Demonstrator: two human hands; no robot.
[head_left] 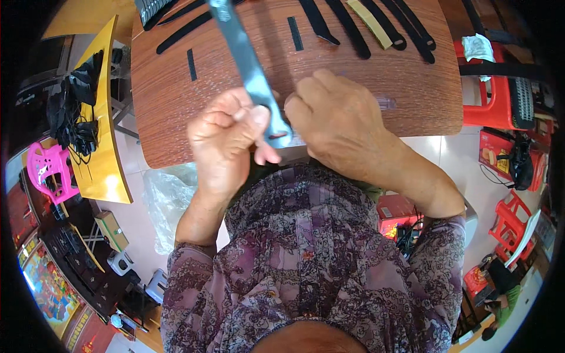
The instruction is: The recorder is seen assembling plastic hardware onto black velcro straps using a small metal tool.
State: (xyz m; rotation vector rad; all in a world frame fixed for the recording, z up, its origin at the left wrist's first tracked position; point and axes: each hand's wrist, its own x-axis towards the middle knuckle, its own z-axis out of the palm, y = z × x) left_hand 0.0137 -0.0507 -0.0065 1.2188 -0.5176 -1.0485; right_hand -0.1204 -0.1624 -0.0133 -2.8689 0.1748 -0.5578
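Head view looks down on a brown wooden table where both hands meet over its near edge. One long grey-blue strap runs from the top of the picture down to the hands. The left hand is curled into a fist around the strap's lower end, fingers closed tight on it, with one fingertip poking out below. The right hand sits just beside it, knuckles up, fingers bent down and together at the same end of the strap; what its fingertips grip is hidden under the hand, so I cannot tell if they pinch anything.

Two short black strips lie flat on the table, one left of the strap and one right of it. About five long black straps fan out along the far edge on the right, with one tan strap among them, and two more black ones lie at the far left. A small clear plastic piece rests just right of the right hand.

Beside the table stand one yellow table on the left, one pink chair and one red stool on the right.
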